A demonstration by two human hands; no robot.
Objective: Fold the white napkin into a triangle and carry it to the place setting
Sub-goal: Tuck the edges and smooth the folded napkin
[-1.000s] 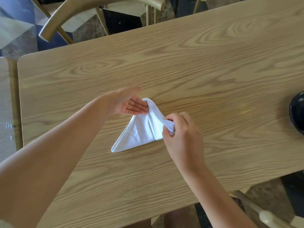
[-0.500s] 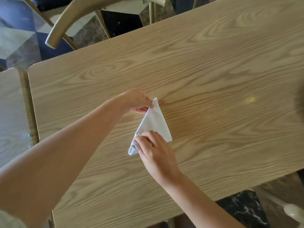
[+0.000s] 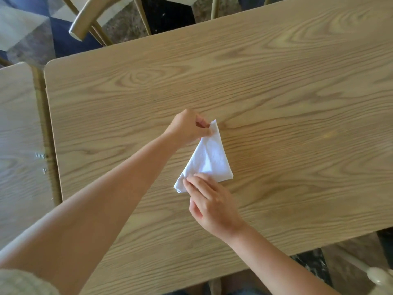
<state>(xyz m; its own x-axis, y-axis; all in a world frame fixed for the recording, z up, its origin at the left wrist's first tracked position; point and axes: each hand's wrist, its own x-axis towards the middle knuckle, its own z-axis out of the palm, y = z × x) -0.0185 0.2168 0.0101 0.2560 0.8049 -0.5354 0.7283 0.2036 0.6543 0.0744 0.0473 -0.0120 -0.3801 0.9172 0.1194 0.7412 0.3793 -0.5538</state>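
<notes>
White napkin (image 3: 209, 159) lay folded in a narrow triangle near the middle of the wooden table (image 3: 287, 86), tip pointing away from the person; left hand (image 3: 187, 127) pinched that far tip btwn thumb & fingers; right hand (image 3: 212, 201) rested loosely curled, fingertips pressing the near edge by the left corner, not clamped on it; a chair (image 3: 89, 20) stood beyond the table's far left corner.

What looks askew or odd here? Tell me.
Nothing stands out. The napkin is a tidy triangle on the table, the left hand pinching its tip, the right hand on its near edge.
</notes>
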